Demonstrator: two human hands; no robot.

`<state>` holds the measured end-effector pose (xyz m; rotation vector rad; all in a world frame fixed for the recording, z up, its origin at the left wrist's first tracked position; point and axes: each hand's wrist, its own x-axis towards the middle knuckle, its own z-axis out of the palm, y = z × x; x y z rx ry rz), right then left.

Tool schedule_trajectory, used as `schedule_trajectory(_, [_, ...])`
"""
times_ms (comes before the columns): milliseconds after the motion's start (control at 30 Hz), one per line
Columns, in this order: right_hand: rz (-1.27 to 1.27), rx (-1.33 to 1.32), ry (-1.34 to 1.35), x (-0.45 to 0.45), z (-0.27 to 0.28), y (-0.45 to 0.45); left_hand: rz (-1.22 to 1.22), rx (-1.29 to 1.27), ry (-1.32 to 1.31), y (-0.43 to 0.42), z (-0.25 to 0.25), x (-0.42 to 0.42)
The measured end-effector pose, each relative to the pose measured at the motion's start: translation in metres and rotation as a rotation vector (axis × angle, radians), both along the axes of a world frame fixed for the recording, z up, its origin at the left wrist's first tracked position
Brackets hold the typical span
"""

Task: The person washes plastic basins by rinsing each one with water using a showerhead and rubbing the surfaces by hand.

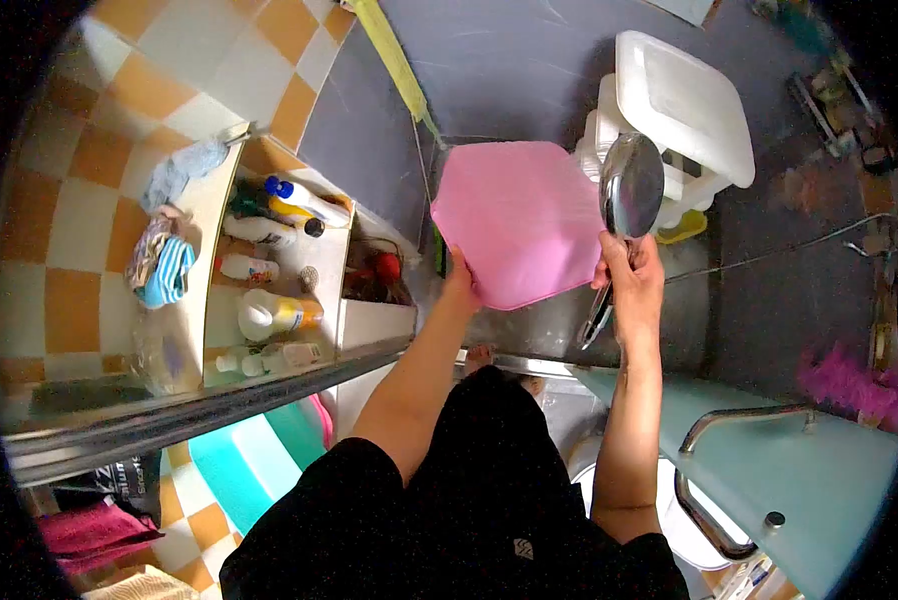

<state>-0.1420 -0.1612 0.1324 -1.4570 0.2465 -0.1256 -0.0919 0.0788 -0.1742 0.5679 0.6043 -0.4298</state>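
Observation:
A pink plastic piece (519, 220), broad and flat-looking with rounded corners, is held up in front of me. My left hand (463, 280) grips its lower left edge, fingers partly hidden behind it. My right hand (631, 275) is closed round the handle of a chrome shower head (633, 185), whose round head points up beside the pink piece's right edge. The fingers of that hand also lie close to the pink piece; whether they press on it I cannot tell. The handle's lower end sticks out below the hand.
A white plastic stool (684, 105) stands at the back right. Shelves (221, 250) with several bottles and cloths are at the left. A glass door (759, 470) with a metal handle is at the lower right. A thin hose (769, 262) crosses the right side.

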Motion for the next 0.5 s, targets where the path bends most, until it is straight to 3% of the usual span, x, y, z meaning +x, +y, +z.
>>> schedule_trajectory(367, [-0.277,-0.261,0.091,-0.036,-0.008,-0.042,-0.104,-0.062,-0.036,-0.004,-0.004,-0.012])
schedule_trajectory(500, [-0.179,-0.252,0.066,-0.053,-0.016,-0.038,-0.097,-0.091,-0.024,-0.018,0.002,-0.018])
